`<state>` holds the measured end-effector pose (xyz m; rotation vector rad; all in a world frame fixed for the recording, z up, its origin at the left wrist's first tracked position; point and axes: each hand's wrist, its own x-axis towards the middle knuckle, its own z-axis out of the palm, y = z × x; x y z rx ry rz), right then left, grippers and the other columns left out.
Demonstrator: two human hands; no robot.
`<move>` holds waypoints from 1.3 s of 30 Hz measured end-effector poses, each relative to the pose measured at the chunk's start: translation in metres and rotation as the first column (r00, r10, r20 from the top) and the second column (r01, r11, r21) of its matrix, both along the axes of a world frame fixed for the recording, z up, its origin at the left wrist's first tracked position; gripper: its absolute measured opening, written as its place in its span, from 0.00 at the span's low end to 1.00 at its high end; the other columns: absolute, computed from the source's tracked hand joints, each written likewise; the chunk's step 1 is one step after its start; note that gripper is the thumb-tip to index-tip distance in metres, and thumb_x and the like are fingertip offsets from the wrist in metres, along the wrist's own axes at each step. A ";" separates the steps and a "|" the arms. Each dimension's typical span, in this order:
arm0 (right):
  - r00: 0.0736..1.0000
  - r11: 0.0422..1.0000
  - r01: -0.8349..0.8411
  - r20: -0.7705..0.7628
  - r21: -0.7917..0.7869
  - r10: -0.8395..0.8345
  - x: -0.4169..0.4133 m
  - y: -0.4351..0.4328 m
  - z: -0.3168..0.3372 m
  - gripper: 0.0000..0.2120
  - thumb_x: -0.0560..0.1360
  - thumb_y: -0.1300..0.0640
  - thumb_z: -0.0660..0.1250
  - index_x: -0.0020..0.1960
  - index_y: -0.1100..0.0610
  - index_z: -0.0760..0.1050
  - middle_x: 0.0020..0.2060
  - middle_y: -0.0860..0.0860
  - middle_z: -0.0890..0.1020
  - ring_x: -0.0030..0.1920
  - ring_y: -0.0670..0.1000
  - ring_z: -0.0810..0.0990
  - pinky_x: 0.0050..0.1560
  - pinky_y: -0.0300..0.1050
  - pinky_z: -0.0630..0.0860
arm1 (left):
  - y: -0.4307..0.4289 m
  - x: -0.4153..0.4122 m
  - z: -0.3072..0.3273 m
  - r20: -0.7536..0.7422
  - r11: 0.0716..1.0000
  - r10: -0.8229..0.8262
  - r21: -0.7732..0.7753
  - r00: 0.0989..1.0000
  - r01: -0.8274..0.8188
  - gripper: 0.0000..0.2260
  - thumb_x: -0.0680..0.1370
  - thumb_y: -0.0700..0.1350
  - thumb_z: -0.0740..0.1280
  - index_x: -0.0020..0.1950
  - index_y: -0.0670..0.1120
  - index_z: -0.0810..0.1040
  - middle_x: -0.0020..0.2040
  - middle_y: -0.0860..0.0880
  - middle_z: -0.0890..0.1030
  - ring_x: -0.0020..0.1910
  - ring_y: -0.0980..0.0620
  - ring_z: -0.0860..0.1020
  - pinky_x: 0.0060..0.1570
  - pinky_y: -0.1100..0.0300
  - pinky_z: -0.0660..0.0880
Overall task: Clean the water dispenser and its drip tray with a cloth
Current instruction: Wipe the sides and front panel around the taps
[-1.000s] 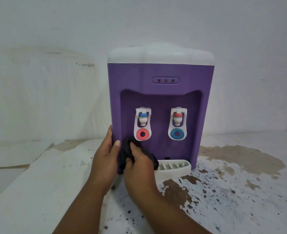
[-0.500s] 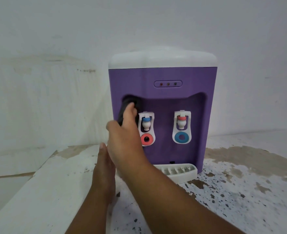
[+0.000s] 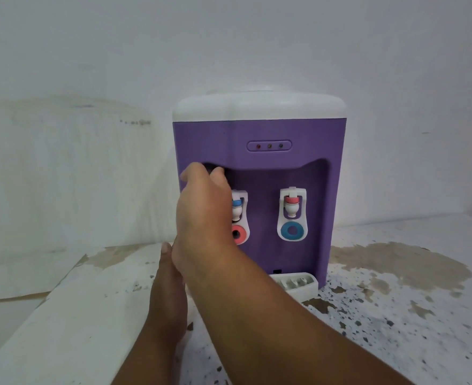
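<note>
Drip tray (image 3: 298,284) sits before water dispenser (image 3: 260,134), on counter (image 3: 396,315).

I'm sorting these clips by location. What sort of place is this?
Probably a bare utility or storage corner, not a fitted kitchen. The purple water dispenser stands on a ledge with peeling white paint, against a plain stained wall, with no sink or cupboards in view.

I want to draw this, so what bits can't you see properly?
All in the head view:
- Cloth: mostly hidden inside the right hand.
- Left tap: half covered by that hand.
- Drip tray: its left part is behind the right forearm.
- Left hand: its fingers are hidden behind the right wrist.
- Lights: too small to tell if lit.
</note>
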<state>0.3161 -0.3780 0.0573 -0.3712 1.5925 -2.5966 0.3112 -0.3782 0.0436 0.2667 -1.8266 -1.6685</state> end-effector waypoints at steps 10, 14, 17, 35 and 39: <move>0.742 0.589 0.608 -0.645 0.532 -0.184 -0.020 0.025 -0.014 0.11 0.76 0.60 0.69 0.58 0.54 0.75 0.55 0.48 0.72 0.39 0.43 0.66 0.38 0.28 0.64 | -0.059 -0.006 -0.131 -0.084 0.977 -0.059 0.201 0.995 0.075 0.20 0.81 0.65 0.48 0.54 0.70 0.80 0.59 0.69 0.81 0.59 0.72 0.75 0.66 0.59 0.65; 0.557 0.249 0.802 -0.830 0.543 0.016 -0.024 0.036 -0.007 0.12 0.74 0.65 0.66 0.57 0.57 0.75 0.52 0.55 0.76 0.41 0.55 0.76 0.39 0.48 0.66 | -0.068 -0.014 -0.138 -0.107 0.967 -0.161 0.183 0.981 0.179 0.24 0.80 0.68 0.48 0.67 0.63 0.76 0.69 0.63 0.76 0.69 0.64 0.72 0.67 0.60 0.64; 0.508 0.185 0.843 -0.861 0.505 0.034 -0.030 0.044 -0.012 0.12 0.78 0.63 0.61 0.60 0.56 0.74 0.49 0.54 0.78 0.45 0.58 0.81 0.37 0.49 0.64 | -0.070 -0.014 -0.142 -0.168 0.962 -0.204 0.147 0.964 0.230 0.27 0.81 0.66 0.47 0.74 0.58 0.71 0.70 0.63 0.75 0.70 0.65 0.70 0.67 0.61 0.63; 0.671 0.324 0.723 -0.731 0.610 -0.120 -0.049 0.053 -0.016 0.13 0.76 0.48 0.63 0.44 0.54 0.83 0.41 0.52 0.82 0.42 0.57 0.79 0.43 0.47 0.74 | -0.066 -0.021 -0.145 -0.195 0.941 -0.136 0.282 0.971 0.188 0.16 0.85 0.59 0.49 0.62 0.63 0.75 0.64 0.64 0.78 0.62 0.67 0.75 0.62 0.65 0.66; 0.447 -0.015 0.893 -0.883 0.450 0.144 -0.039 0.040 -0.017 0.09 0.76 0.56 0.63 0.49 0.56 0.81 0.49 0.56 0.77 0.50 0.58 0.74 0.50 0.52 0.65 | -0.067 -0.024 -0.150 -0.165 0.945 -0.119 0.282 0.979 0.163 0.20 0.85 0.60 0.48 0.69 0.60 0.73 0.54 0.69 0.81 0.55 0.73 0.76 0.55 0.69 0.67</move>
